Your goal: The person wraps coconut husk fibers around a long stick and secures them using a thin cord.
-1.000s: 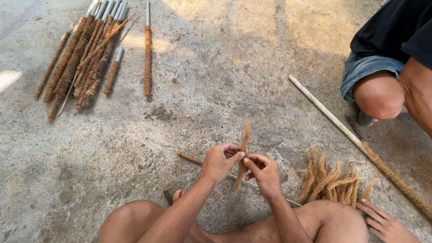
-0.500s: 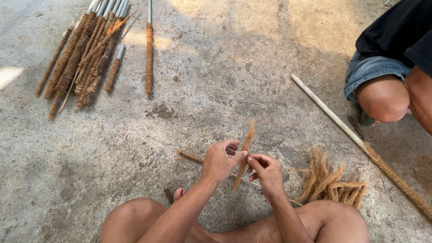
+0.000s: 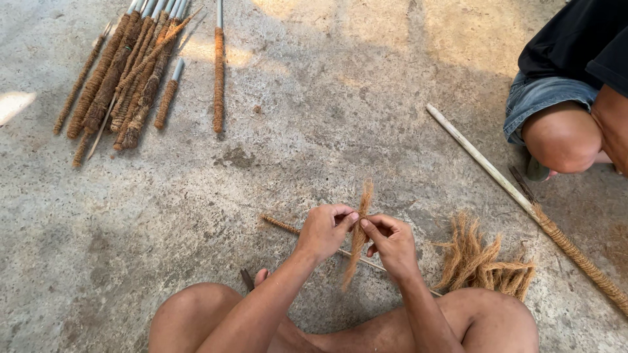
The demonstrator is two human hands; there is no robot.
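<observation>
Little has shifted since a moment ago: both hands stay raised over the grey concrete floor (image 3: 314, 117), a co-worker's bent knee (image 3: 562, 140) at right. Between them stands a slim brown coconut-fibre tuft (image 3: 359, 238), nearly upright. Left hand (image 3: 324, 229) and right hand (image 3: 391, 240) each keep a pinching grip on its middle, with bare floor ahead.

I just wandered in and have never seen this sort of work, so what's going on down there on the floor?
A person sits on the concrete floor, pinching a small tuft of brown fibre between the left hand and right hand. A thin stick lies under the hands. More loose fibre is piled to the right, and a bundle of fibre-wrapped sticks lies at upper left. Another person crouches beside a long pole.
</observation>
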